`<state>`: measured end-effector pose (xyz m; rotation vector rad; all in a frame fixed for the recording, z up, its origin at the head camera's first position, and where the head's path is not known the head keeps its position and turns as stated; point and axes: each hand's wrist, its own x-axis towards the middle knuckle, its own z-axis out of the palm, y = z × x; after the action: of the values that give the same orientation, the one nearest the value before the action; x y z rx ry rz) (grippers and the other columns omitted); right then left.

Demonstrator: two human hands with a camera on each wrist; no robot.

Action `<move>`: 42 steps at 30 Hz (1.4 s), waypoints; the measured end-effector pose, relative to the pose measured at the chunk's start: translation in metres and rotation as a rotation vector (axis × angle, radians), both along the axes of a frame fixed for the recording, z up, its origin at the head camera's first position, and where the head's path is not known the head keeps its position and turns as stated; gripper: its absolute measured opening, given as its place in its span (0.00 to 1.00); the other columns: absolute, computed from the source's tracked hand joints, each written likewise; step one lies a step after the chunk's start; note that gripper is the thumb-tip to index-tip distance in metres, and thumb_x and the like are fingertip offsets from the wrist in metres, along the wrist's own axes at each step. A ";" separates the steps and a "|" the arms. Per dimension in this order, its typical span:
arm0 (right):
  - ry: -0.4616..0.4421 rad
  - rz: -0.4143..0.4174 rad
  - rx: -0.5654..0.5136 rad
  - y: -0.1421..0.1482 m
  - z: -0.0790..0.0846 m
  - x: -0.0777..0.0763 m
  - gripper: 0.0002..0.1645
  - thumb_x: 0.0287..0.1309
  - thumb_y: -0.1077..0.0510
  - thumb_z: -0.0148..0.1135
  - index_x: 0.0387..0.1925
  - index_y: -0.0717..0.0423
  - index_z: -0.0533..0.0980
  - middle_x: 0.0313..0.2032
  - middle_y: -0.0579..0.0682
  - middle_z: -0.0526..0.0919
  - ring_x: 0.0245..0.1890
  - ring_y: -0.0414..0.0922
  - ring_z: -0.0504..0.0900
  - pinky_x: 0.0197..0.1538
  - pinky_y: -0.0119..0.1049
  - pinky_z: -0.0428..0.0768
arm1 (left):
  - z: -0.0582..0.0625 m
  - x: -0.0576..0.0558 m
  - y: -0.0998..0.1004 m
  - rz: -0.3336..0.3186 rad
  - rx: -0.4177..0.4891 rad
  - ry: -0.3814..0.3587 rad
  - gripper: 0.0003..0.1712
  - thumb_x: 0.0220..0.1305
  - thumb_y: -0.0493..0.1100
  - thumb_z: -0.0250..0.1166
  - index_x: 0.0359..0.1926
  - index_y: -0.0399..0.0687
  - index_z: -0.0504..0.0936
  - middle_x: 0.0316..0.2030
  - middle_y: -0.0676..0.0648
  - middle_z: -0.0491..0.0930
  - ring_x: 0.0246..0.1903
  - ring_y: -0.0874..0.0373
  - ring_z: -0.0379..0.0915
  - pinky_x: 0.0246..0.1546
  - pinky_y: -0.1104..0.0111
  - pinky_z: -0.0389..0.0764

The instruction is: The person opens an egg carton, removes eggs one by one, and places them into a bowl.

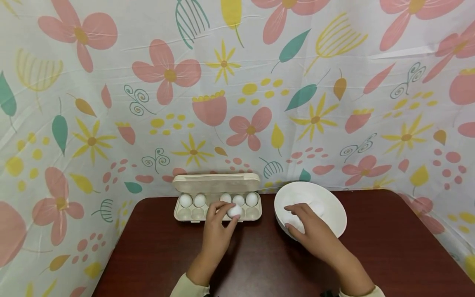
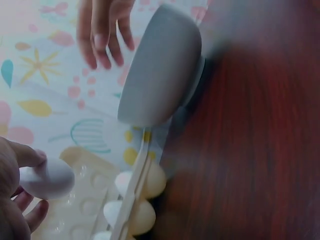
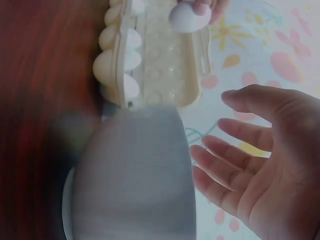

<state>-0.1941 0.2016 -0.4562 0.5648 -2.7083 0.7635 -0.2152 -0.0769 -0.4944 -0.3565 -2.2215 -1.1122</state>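
My left hand [image 1: 217, 235] pinches a white egg [image 1: 235, 211] between thumb and fingers, over the front row of a beige egg carton [image 1: 217, 184]. The carton's lid is raised, and several eggs [image 1: 251, 199] sit in its back row. In the left wrist view the held egg [image 2: 49, 179] shows at the fingertips. Over a white bowl [image 1: 338, 214] hovers my right hand [image 1: 315, 233], thumb and fingers spread with nothing between them. Inside the bowl lie white eggs [image 1: 318, 208], partly hidden by that hand. The right wrist view shows the right hand [image 3: 270, 150] with loosely bent fingers.
Both containers stand at the back of a dark red-brown table [image 1: 259, 264], the bowl to the right of the carton. A floral-patterned cloth [image 1: 237, 82] hangs right behind them and along the sides.
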 end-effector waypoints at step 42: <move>0.151 0.251 -0.150 -0.048 -0.026 0.013 0.34 0.52 0.58 0.77 0.60 0.42 0.74 0.55 0.35 0.78 0.53 0.34 0.80 0.57 0.27 0.78 | -0.001 0.041 0.037 -0.309 0.044 -0.106 0.18 0.61 0.48 0.73 0.53 0.56 0.84 0.51 0.54 0.74 0.47 0.64 0.76 0.43 0.70 0.84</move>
<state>-0.1808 0.1535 -0.4823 0.8982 -2.4457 0.9354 -0.1739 -0.0400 -0.4951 -0.6533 -2.2820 -1.3666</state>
